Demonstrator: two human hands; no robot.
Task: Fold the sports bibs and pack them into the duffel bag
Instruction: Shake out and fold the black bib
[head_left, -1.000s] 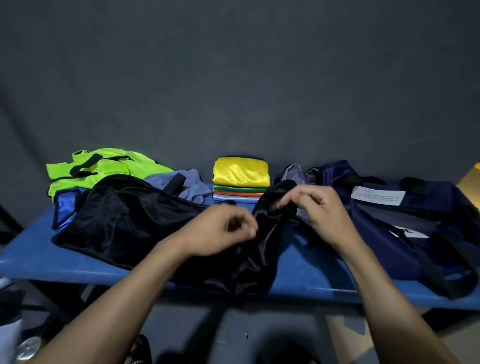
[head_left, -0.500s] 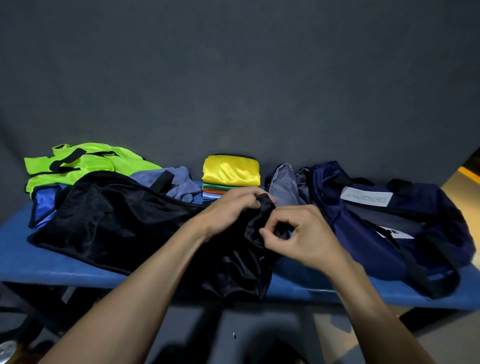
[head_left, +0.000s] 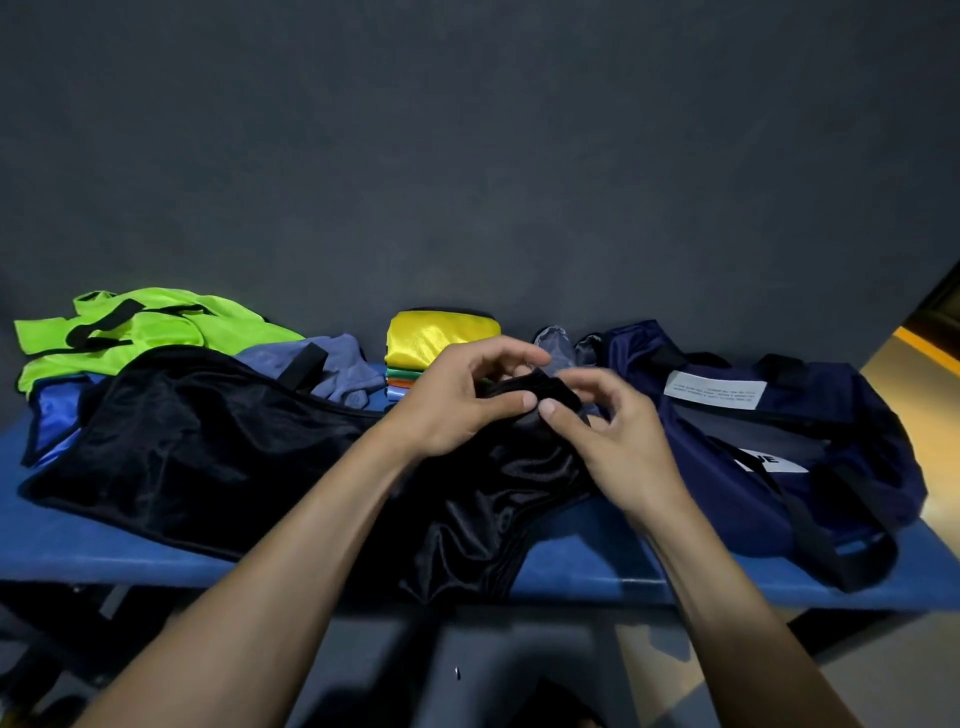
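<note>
Two-handed grip on crumpled black bib (head_left: 218, 441)

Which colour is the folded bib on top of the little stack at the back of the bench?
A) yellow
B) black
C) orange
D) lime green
A: the yellow bib lies on top of the folded stack, with green and orange layers showing under it, behind the left hand.

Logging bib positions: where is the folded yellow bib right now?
Head view, centre back: the yellow bib tops the folded stack, between the grey-blue bib and the duffel bag.
</note>
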